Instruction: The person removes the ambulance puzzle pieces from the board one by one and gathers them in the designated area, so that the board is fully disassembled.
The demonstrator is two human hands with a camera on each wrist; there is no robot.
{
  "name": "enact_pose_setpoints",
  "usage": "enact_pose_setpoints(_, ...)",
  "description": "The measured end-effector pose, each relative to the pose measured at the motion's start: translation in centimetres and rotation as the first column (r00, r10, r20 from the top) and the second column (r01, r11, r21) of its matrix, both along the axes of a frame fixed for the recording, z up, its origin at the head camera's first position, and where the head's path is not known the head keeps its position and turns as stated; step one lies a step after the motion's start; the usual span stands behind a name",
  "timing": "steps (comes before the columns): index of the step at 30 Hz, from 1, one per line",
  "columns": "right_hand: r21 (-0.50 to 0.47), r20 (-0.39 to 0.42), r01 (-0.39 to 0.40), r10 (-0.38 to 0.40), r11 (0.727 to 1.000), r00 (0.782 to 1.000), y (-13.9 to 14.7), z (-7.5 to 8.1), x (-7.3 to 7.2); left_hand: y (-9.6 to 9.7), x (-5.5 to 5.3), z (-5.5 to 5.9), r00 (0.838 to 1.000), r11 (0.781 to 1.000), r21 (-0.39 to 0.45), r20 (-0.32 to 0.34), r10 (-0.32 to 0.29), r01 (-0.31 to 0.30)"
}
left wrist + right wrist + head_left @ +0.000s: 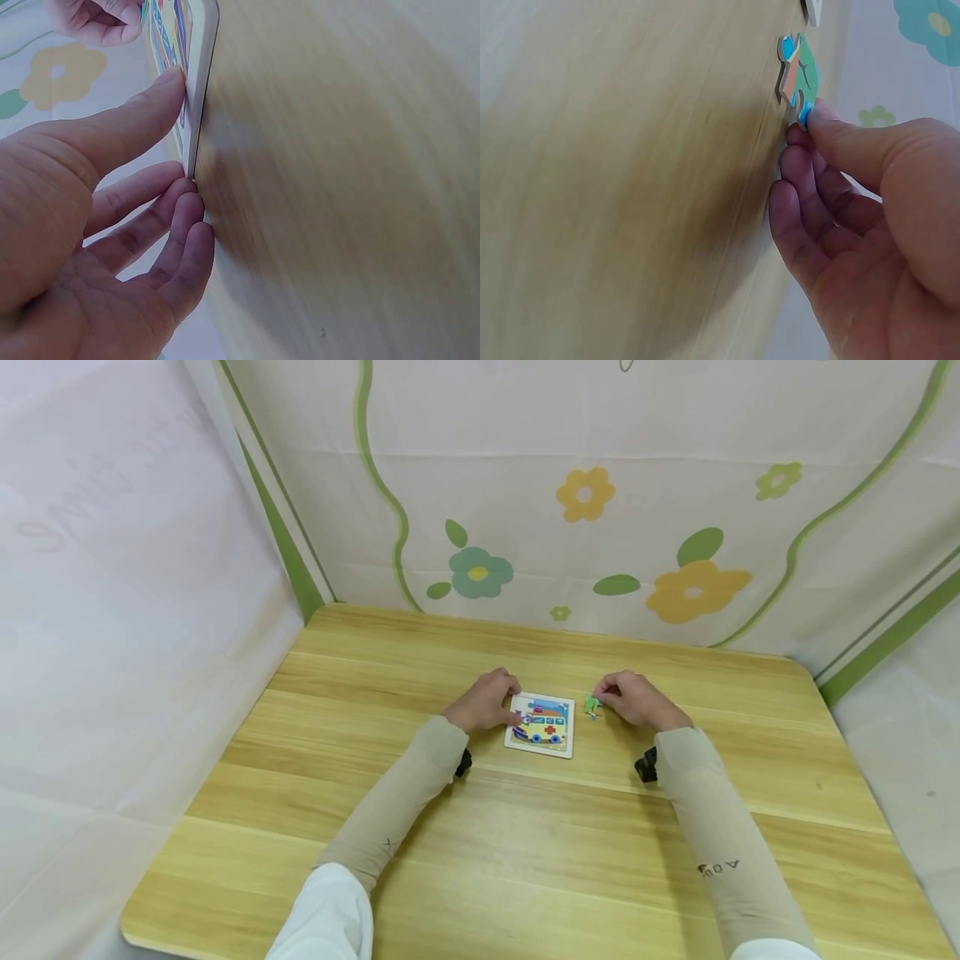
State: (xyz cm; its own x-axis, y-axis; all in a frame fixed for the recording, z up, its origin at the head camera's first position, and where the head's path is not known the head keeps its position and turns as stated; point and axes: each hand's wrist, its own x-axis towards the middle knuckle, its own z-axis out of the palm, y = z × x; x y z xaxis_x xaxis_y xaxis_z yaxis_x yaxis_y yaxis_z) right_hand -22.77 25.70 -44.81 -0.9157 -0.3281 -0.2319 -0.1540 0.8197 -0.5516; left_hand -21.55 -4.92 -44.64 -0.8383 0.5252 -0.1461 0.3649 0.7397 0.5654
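A square jigsaw puzzle (546, 727) with a pale frame lies flat on the table, showing a yellow ambulance with a red cross. My left hand (486, 702) holds its left side. In the left wrist view the thumb rests on the picture (165, 34) while the fingertips meet the frame's edge and the table. Just right of the puzzle, my right hand (639, 700) pinches a small green puzzle piece (591, 705) by its near edge. Blue and orange patches also show on the piece (804, 71) in the right wrist view, where its far side sits close to the tabletop.
The wooden table (487, 860) has rounded corners. Behind it hangs a white fabric wall (525, 427) printed with flowers and green vines, and a further white panel (135, 610) stands at the left. Dark wrist devices (647, 766) are worn below both hands.
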Motion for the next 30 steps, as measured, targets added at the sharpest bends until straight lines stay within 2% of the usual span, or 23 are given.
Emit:
enact_pose_setpoints(12, 0.000, -0.020, -0.003, 0.003, 1.000, 1.000, -0.4, -0.3, 0.1, -0.3, 0.1, 0.0, 1.000, 1.000, -0.002, 0.015, 0.006, -0.006)
enact_pose_setpoints(22, 0.000, -0.049, -0.078, 0.078, 0.997, 0.996, -2.4, 1.7, 0.1, -0.2, 0.1, 0.4, 1.000, 1.000, -0.018, 0.010, -0.002, 0.002)
enact_pose_setpoints(30, -0.011, 0.001, -0.146, 0.146, 0.989, 0.989, -4.8, 2.6, 0.3, 0.0, -0.1, -0.1, 1.000, 1.000, -0.014, -0.002, -0.005, 0.005)
